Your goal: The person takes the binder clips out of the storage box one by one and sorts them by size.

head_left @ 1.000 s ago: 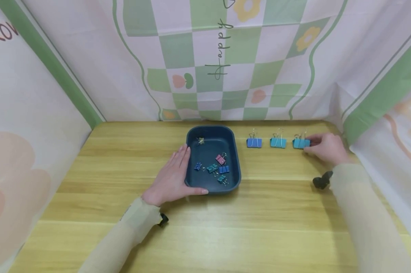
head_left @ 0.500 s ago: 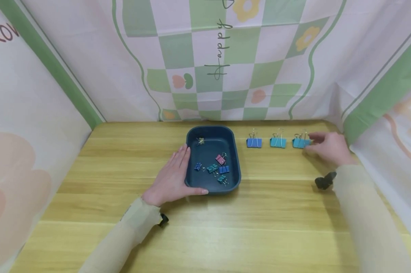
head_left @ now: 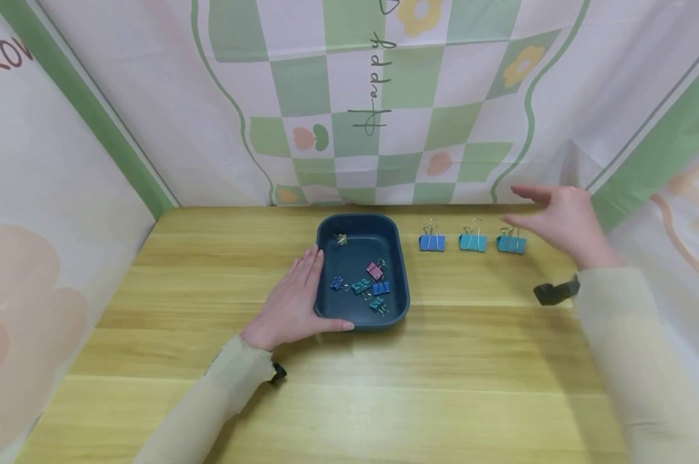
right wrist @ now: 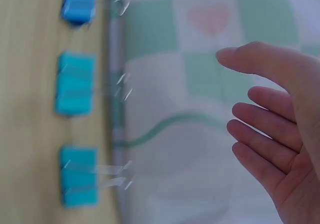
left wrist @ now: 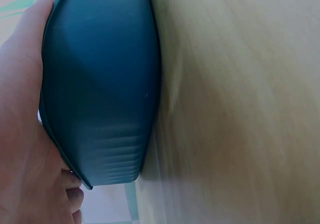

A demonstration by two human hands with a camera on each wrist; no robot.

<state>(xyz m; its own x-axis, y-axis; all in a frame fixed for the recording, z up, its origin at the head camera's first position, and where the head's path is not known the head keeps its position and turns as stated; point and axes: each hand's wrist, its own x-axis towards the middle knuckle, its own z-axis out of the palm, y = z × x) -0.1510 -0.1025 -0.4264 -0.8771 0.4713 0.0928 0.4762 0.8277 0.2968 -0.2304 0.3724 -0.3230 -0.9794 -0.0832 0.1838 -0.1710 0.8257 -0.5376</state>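
My left hand (head_left: 291, 299) lies along the left side of a dark blue tray (head_left: 406, 283), thumb over its near rim and fingers straight along the side. Inside the tray are several small binder clips, among them a pink one (head_left: 375, 270) and a gold one (head_left: 341, 240). To the right, three larger binder clips stand in a row with handles up: a blue one (head_left: 432, 242), a turquoise one (head_left: 473, 242) and another turquoise one (head_left: 511, 244). My right hand (head_left: 564, 216) is raised above the rightmost clip, thumb and fingers apart, holding nothing.
A wooden table (head_left: 419, 386) carries everything. Behind it hangs a checkered cloth (head_left: 355, 142), with more printed cloth at the left and right sides. The larger clips stand near the table's back edge.
My right hand has let go of the rightmost turquoise binder clip and risen up and away from it. The clip stays standing in the row. My left hand and the tray have not moved.
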